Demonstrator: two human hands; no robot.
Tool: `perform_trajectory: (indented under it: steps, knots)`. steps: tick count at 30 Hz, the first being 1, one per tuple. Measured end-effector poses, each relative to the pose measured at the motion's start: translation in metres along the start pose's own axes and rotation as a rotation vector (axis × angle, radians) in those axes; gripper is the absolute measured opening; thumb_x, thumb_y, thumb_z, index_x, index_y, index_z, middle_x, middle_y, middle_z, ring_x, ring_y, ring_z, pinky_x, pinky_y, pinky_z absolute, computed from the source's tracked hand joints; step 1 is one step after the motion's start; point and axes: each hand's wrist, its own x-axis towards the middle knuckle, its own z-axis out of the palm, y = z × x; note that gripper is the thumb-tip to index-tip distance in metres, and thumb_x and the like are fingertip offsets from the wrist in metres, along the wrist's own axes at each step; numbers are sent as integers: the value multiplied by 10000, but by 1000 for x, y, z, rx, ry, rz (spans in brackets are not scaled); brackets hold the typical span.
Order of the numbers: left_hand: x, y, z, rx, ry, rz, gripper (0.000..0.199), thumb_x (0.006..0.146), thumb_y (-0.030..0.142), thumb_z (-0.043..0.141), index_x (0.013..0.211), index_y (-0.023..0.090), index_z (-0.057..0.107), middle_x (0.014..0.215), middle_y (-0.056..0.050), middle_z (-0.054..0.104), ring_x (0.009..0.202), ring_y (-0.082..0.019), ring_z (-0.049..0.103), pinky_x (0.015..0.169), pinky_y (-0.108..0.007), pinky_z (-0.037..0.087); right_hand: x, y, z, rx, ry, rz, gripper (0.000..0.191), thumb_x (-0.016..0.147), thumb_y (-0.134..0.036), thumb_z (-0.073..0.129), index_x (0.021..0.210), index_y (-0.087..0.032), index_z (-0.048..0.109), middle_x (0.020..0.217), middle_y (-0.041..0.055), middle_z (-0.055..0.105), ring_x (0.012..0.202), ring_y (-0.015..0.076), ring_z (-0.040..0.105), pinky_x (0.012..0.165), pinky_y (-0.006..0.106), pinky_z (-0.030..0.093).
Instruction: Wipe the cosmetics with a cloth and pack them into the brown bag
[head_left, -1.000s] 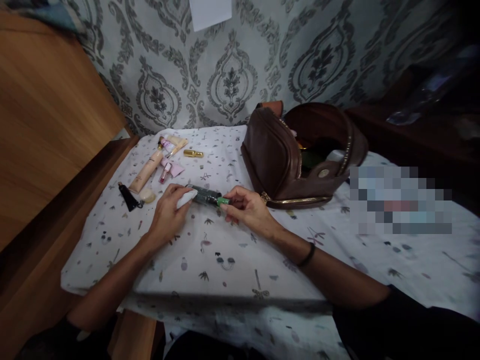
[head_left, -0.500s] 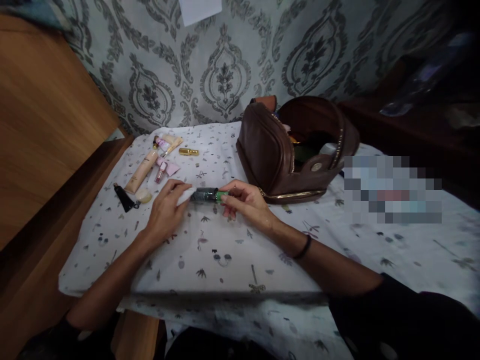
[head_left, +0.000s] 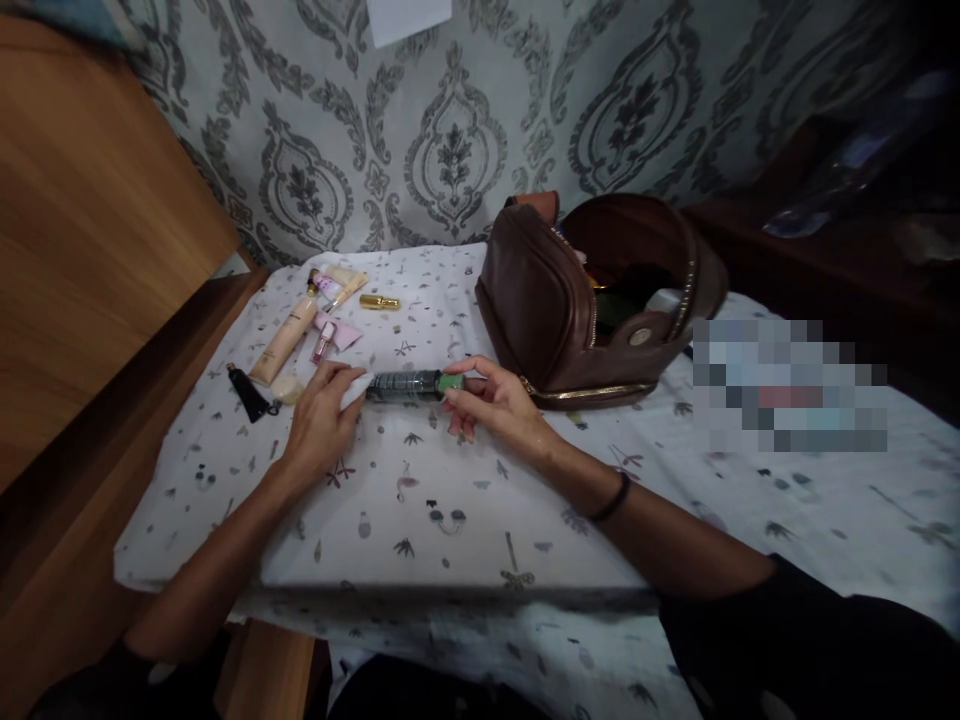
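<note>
Between my hands lies a slim dark, see-through bottle (head_left: pixel 405 385) with a green end, level above the cloth. My right hand (head_left: pixel 491 395) pinches the green end between thumb and fingers. My left hand (head_left: pixel 322 410) is closed around a white wipe or tissue (head_left: pixel 355 390), which covers the bottle's left end. Left of my left hand lie a black tube (head_left: pixel 249 397), a beige tube (head_left: pixel 283 340) and a small pink lip gloss tube (head_left: pixel 323 341). Farther back lies a gold lipstick case (head_left: pixel 379 302).
An open brown cosmetic bag (head_left: pixel 536 300) stands just beyond my right hand, its zipped lid raised. A blurred-out item (head_left: pixel 791 385) lies at the right. The patterned cloth (head_left: pixel 420 540) covers the table. A wooden cabinet (head_left: pixel 90 220) bounds the left side; a curtain (head_left: pixel 517 80) hangs behind.
My left hand with the wipe has slid slightly left, away from my right hand, so more of the bottle shows. The right hand keeps its pinch on the green end.
</note>
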Motion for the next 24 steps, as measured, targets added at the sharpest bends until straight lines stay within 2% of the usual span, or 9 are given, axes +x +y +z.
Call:
perform_trajectory:
  steps: [3,7,10,13,17,21,24]
  knots:
    - [-1,10,2,11,0,72,303,931,212,506,1187,155,658,1140,-106,610,1055,-252,613,931,-403,522,-1,1,0,-38,-21,-20,445,780,-480,766,1024,-206,515,703,-38,654,489,109,630,405,203,451]
    - [-3,35,6,-5,4,225,327,938,148,479,1228,160,630,1150,-117,601,1062,-242,606,921,-393,531,-1,5,-1,-104,-46,-59,450,797,-533,737,1003,-213,499,692,-43,638,478,115,621,387,199,430]
    - [-3,54,10,-5,9,342,373,928,102,469,1273,173,592,1175,-128,591,1095,-251,592,918,-399,539,0,7,-2,-162,-36,-113,428,790,-539,742,971,-203,549,668,-46,605,497,112,600,406,203,435]
    - [-5,60,12,34,3,420,432,905,58,464,1308,179,559,1208,-139,587,1136,-268,574,924,-410,540,1,8,-4,-265,36,-190,388,773,-515,762,917,-180,629,672,-23,600,564,112,572,449,207,443]
    - [-9,41,11,67,-7,364,449,891,57,462,1306,189,573,1208,-129,592,1129,-262,580,944,-406,535,1,9,-4,-324,138,-220,365,758,-486,775,891,-158,685,710,0,604,598,115,560,481,219,449]
    - [-10,5,6,59,-28,171,404,902,125,476,1281,173,605,1226,-121,579,1144,-261,584,990,-421,514,3,13,-4,-234,131,-189,377,764,-482,762,969,-174,690,714,-14,607,558,114,589,472,229,461]
    - [-7,-13,4,29,-13,48,348,908,177,501,1225,153,642,1179,-108,593,1096,-250,604,976,-404,517,6,15,-5,-189,121,-181,355,757,-461,771,953,-172,709,699,-9,633,570,117,602,498,236,482]
